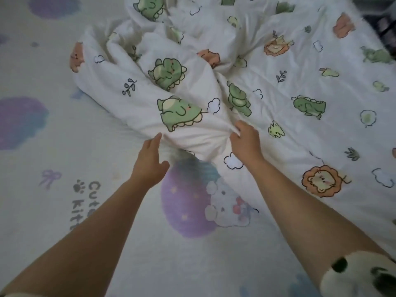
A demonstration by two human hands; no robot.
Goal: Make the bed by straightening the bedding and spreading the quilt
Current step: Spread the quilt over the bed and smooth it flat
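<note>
Pinching a bunched fold of the quilt (192,99), the fingers (235,132) of the right hand (246,146) curl down into the cloth close to its near corner, a grip that looks meant for dragging the heap out flat. The left hand (150,163) is released, fingers (156,139) straight and thumb spread, their tips at the quilt's near edge just left of that fold. Whether they touch the cloth I cannot tell, but the hand seems poised to take a second hold so both can pull together. The quilt, white with green dinosaurs, orange lions and small clouds, lies crumpled in a ridge across the middle and flatter toward the right and far side, leaving the sheet (53,221) uncovered on the left and near side; the spreading looks barely begun. Printed on the sheet beside a paw mark is writing (90,198) reading "Cut" above "kit"; the left forearm hides the rest. No brand label shows.
</note>
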